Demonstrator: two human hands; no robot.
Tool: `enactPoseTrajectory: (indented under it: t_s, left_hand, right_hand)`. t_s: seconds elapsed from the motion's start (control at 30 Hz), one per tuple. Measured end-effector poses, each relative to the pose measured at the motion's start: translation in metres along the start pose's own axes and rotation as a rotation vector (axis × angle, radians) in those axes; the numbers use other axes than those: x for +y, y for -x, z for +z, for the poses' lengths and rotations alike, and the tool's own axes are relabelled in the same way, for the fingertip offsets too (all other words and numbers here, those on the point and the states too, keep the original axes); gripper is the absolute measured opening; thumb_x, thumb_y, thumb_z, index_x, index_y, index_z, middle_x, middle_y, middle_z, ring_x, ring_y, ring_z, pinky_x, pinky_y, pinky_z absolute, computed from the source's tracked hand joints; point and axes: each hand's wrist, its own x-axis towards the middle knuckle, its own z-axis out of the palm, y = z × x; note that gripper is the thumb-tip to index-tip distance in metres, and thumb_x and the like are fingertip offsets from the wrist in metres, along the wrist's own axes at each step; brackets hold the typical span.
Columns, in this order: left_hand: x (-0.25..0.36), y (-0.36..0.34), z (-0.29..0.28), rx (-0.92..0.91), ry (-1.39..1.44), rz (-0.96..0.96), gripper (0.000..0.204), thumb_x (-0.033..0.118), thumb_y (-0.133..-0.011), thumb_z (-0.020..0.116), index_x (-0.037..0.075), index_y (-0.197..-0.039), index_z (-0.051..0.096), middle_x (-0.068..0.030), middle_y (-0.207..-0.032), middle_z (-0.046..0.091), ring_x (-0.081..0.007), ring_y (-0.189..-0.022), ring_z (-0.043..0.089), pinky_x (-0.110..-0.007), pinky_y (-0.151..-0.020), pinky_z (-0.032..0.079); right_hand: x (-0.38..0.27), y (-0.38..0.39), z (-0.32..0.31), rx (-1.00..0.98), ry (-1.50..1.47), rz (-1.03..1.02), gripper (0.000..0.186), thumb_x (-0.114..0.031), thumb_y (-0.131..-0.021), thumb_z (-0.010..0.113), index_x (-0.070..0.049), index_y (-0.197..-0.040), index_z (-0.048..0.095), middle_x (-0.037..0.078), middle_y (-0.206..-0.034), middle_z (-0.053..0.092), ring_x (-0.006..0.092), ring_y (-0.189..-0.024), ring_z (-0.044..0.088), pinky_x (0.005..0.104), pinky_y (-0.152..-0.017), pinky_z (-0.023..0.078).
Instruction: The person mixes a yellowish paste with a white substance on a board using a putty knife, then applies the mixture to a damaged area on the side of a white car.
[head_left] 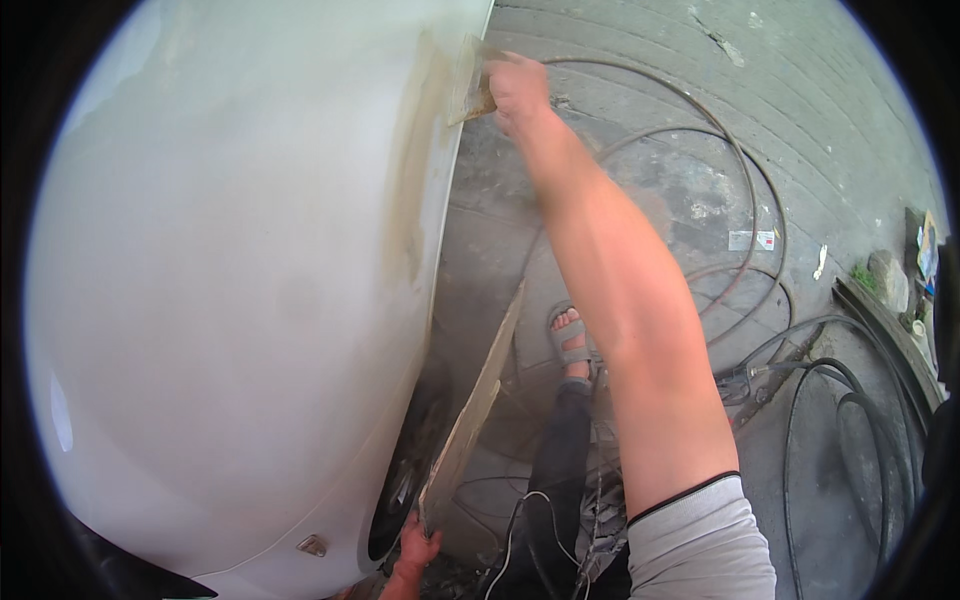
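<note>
My right hand [518,88] is stretched far forward, fingers closed around a flat, yellowish putty spreader [466,92]. The spreader's edge meets the side of a white car body panel [230,260]. A tan smear of filler [410,190] runs lengthwise along the panel close to its right edge. Low in the view, my left hand [419,543] grips the near end of a thin board [465,430]. That board is seen nearly edge-on, slanting up and away beside the car, so its face is mostly hidden.
A dark car wheel [405,470] shows beneath the panel. Hoses [780,220] loop over the grey concrete floor [680,190], with more black hose coiled at lower right. A metal rail [890,330] lies near a stone [888,280]. My sandalled foot [570,340] is below my right arm.
</note>
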Motion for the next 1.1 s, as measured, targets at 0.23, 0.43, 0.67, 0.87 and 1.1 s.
enactPoseTrajectory:
  t_s: [0.23,0.43,0.67,0.87,1.1]
  left_hand:
    - [0.003,-0.002,-0.007,-0.013,0.017,0.011,0.049,0.013,-0.069,0.071,0.006,-0.117,0.063,-0.0242,-0.122,0.057,-0.0452,-0.102,0.061,-0.048,-0.086,0.053]
    - [0.000,-0.001,-0.005,0.020,-0.004,0.048,0.049,0.013,-0.069,0.071,0.005,-0.117,0.063,-0.0242,-0.124,0.056,-0.0453,-0.102,0.060,-0.049,-0.085,0.053]
    - [0.006,-0.001,-0.003,0.032,0.006,0.032,0.048,0.012,-0.069,0.070,0.005,-0.116,0.063,-0.0232,-0.119,0.058,-0.0451,-0.100,0.061,-0.049,-0.084,0.053]
    - [0.012,-0.004,-0.008,0.018,0.002,0.028,0.048,0.011,-0.069,0.069,0.005,-0.116,0.063,-0.0225,-0.117,0.059,-0.0453,-0.100,0.061,-0.049,-0.084,0.053]
    - [0.002,0.000,-0.002,0.020,0.037,0.015,0.048,0.013,-0.071,0.068,0.006,-0.118,0.064,-0.0239,-0.124,0.057,-0.0461,-0.104,0.060,-0.049,-0.086,0.052]
  right_hand:
    - [-0.047,0.033,0.018,-0.058,0.016,0.010,0.028,0.003,-0.078,0.059,0.010,-0.104,0.066,0.009,-0.083,0.065,0.0162,-0.066,0.059,0.0309,-0.056,0.047]
    - [-0.083,0.061,0.024,-0.309,-0.119,-0.024,0.028,0.003,-0.079,0.059,0.009,-0.106,0.066,0.007,-0.082,0.065,0.0151,-0.069,0.060,0.0315,-0.060,0.049]
    - [-0.042,0.053,-0.068,0.075,-0.235,0.080,0.030,0.004,-0.080,0.056,0.007,-0.108,0.064,0.010,-0.097,0.066,0.0176,-0.085,0.063,0.0310,-0.076,0.050]
    - [0.038,0.087,-0.120,0.031,-0.093,0.271,0.029,0.000,-0.086,0.054,0.006,-0.114,0.059,0.011,-0.103,0.064,0.0204,-0.092,0.063,0.0324,-0.080,0.051]
    - [0.072,0.129,-0.108,-0.041,0.010,0.233,0.034,-0.001,-0.082,0.058,0.006,-0.115,0.061,0.010,-0.097,0.067,0.0186,-0.084,0.064,0.0324,-0.076,0.051]
